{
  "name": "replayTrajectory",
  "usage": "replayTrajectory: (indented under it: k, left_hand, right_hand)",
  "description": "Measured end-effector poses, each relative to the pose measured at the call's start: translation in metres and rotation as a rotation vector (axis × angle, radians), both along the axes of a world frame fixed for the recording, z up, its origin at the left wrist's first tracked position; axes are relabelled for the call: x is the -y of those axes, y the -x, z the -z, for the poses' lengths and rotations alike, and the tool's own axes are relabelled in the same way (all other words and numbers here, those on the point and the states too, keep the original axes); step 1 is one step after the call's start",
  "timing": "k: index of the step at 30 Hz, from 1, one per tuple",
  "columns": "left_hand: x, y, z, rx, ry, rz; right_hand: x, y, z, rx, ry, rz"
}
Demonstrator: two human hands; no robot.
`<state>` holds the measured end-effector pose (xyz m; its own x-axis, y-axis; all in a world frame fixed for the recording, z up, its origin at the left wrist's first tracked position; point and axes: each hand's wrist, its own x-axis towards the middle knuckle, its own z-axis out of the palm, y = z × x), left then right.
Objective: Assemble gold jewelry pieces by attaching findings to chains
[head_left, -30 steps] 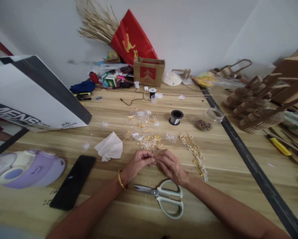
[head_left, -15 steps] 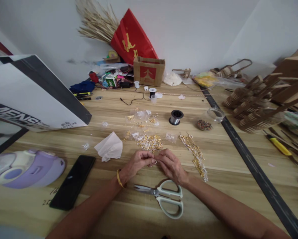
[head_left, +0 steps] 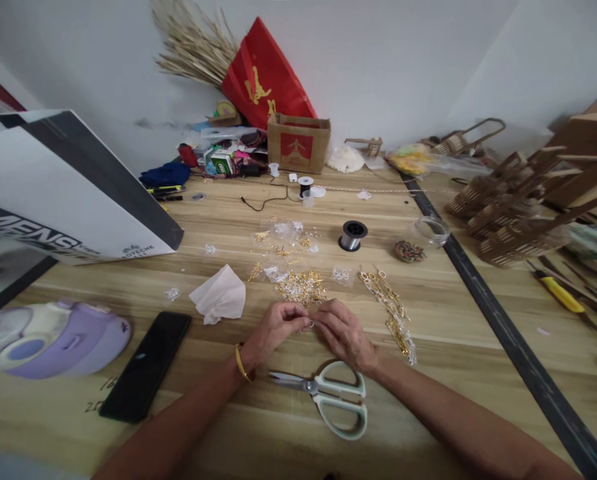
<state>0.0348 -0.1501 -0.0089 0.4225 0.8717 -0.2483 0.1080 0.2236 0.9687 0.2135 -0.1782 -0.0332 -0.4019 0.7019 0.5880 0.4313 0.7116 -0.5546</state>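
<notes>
Purple gadget point(head_left: 53, 337) far left on counter point(head_left: 453, 320), black phone point(head_left: 146, 363) beside it, white tissue point(head_left: 218, 297) just beyond. Left hand point(head_left: 273, 327): fingertips pinched on tiny metal ring point(head_left: 309, 325). Right hand point(head_left: 346, 333) meets it, fingertips pinching same ring, near pile of gold findings point(head_left: 301, 287). Scissors point(head_left: 328, 393) flat under right wrist. Gold chain point(head_left: 391, 310) to right.

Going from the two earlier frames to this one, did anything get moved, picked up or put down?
Nothing visibly changed. The left hand and right hand stay fingertip to fingertip, pinching a small metal piece just above the table. The scissors, phone and tissue lie where they were.
</notes>
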Motion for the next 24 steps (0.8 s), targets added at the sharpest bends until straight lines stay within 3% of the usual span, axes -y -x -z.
replayTrajectory:
  k: [6, 14, 24]
  left_hand:
    - [-0.0004, -0.0004, 0.0102, -0.054, -0.091, -0.006]
    - [0.0015, -0.0013, 0.0042, -0.103, -0.141, -0.007]
    - [0.0007, -0.0001, 0.0082, -0.140, -0.191, 0.004]
  right_hand:
    - [0.0001, -0.0004, 0.0000, 0.017, 0.004, 0.009]
    - [-0.0010, 0.0015, -0.0027, -0.032, 0.065, -0.004]
    - [-0.0038, 0.0008, 0.0021, -0.103, 0.171, -0.002]
